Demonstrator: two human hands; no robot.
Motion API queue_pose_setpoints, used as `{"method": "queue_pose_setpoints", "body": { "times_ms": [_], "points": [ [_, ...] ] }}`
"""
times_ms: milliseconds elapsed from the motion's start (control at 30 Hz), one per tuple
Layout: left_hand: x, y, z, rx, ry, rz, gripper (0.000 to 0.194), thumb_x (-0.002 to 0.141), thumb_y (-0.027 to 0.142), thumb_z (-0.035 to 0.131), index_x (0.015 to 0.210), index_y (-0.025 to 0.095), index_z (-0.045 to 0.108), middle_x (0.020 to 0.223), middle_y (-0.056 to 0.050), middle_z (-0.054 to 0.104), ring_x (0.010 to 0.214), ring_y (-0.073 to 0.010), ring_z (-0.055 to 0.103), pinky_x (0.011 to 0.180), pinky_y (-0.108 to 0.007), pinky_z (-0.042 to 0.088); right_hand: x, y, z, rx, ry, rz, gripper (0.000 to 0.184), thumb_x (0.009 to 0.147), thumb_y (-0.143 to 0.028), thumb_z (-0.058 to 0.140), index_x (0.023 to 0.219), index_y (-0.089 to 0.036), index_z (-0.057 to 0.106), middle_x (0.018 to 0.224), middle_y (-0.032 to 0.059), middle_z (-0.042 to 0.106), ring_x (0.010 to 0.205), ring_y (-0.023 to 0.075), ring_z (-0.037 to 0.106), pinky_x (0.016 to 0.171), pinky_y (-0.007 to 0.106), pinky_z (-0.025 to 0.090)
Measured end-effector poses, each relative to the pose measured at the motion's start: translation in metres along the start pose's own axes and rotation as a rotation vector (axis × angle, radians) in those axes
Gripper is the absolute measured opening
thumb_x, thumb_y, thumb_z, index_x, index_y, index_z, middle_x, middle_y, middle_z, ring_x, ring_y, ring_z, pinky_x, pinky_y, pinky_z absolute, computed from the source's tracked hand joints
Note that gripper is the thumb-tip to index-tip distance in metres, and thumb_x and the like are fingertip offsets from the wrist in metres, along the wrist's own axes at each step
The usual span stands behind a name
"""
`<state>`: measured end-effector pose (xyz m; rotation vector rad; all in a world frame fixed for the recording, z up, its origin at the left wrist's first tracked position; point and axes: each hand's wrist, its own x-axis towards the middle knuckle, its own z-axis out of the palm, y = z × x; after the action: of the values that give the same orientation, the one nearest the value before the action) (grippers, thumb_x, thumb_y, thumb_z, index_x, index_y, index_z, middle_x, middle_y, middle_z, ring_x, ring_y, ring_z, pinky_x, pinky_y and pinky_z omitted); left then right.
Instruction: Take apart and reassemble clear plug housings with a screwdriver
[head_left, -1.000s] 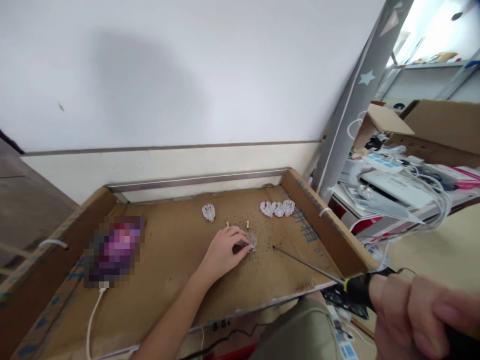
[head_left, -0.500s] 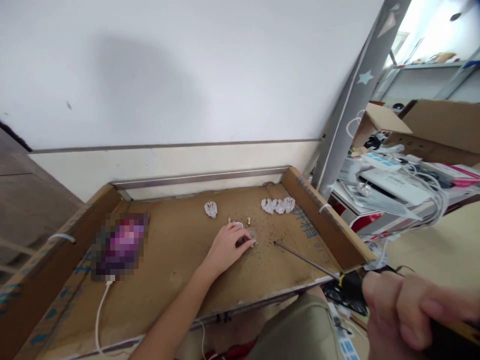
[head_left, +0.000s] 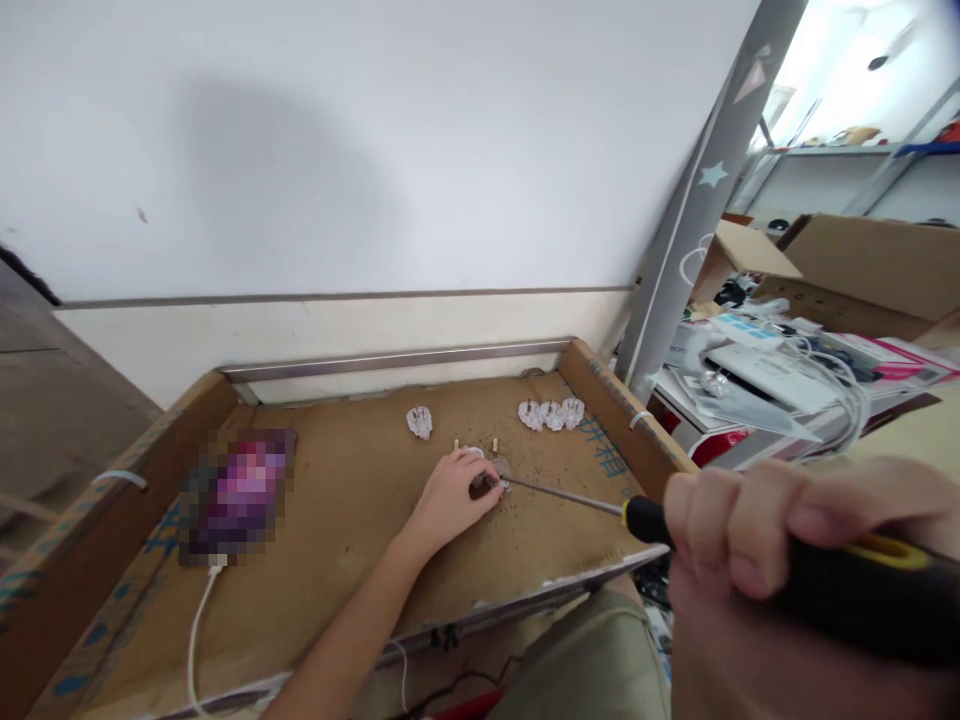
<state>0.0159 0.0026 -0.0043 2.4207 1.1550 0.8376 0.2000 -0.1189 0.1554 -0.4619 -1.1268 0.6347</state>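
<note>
My left hand [head_left: 452, 503] rests on the cardboard, its fingers closed on a clear plastic plug piece [head_left: 505, 486] that they mostly hide. In my right hand [head_left: 739, 530] is a screwdriver [head_left: 574, 497] with a black and yellow handle. Its long shaft points left, and the tip is at the plug piece beside my left fingertips; whether it touches a screw cannot be made out. Just beyond my left hand stand two small brass-coloured bits, one a brass pin [head_left: 495, 445]. Dark specks, too small to name, are scattered around the hand.
One clear plug half [head_left: 419, 422] with upright pins lies at the back; three more, including a middle plug half [head_left: 552, 415], sit in a row at right. A phone-like blurred object [head_left: 244, 490] with a white cable [head_left: 196, 630] lies left. Cardboard walls [head_left: 622, 410] edge the tray.
My right hand has brought the screwdriver left and up, so its tip has gone from the bare cardboard to the plug piece. My left hand keeps its hold.
</note>
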Motion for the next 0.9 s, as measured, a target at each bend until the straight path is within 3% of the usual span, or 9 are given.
{"method": "queue_pose_setpoints", "body": {
  "times_ms": [200,433,667,767,900],
  "points": [
    [0.0,-0.002,0.0,-0.003,-0.015,-0.011,0.002,0.077,0.023,0.061,0.079,0.022,0.062,0.086,0.0,0.065,0.091,-0.0195,0.055,0.086,-0.037,0.042,0.008,0.011,0.022,0.054,0.067,0.074,0.023,0.082,-0.035,0.047,0.069,-0.016,0.046,0.046,-0.0035,0.044,0.042,0.0058,0.041,0.046,0.022,0.034],
    [0.0,-0.002,0.002,-0.002,-0.012,-0.02,0.002,0.077,0.024,0.061,0.079,0.023,0.061,0.087,0.001,0.065,0.091,-0.0194,0.055,0.085,-0.036,0.043,0.012,0.012,0.026,0.016,0.057,0.111,0.022,0.083,-0.034,0.045,0.07,-0.017,0.048,0.047,-0.0035,0.045,0.043,0.0066,0.043,0.045,0.021,0.034],
    [0.001,-0.002,0.001,0.01,-0.024,-0.002,0.004,0.079,0.025,0.06,0.079,0.021,0.06,0.088,0.001,0.066,0.091,-0.019,0.054,0.086,-0.035,0.041,0.06,0.031,0.04,-0.029,0.108,0.223,0.032,0.073,-0.043,0.059,0.066,-0.02,0.038,0.042,-0.006,0.044,0.031,0.008,0.037,0.033,0.021,0.027],
    [0.001,-0.001,0.001,0.002,-0.022,0.0,0.005,0.079,0.025,0.061,0.078,0.021,0.059,0.088,0.001,0.066,0.089,-0.0185,0.054,0.085,-0.035,0.041,0.076,0.042,0.046,-0.052,0.028,0.284,0.04,0.071,-0.053,0.061,0.069,-0.02,0.037,0.054,-0.005,0.05,0.037,0.0087,0.045,0.035,0.022,0.033],
    [0.002,0.0,0.002,0.008,-0.025,-0.001,0.007,0.079,0.025,0.061,0.076,0.02,0.058,0.085,0.001,0.065,0.087,-0.0187,0.053,0.084,-0.034,0.041,0.078,0.048,0.055,-0.125,-0.057,0.252,0.045,0.07,-0.062,0.059,0.067,-0.02,0.043,0.06,-0.0027,0.051,0.045,0.0091,0.052,0.04,0.023,0.041]
  ]
}}
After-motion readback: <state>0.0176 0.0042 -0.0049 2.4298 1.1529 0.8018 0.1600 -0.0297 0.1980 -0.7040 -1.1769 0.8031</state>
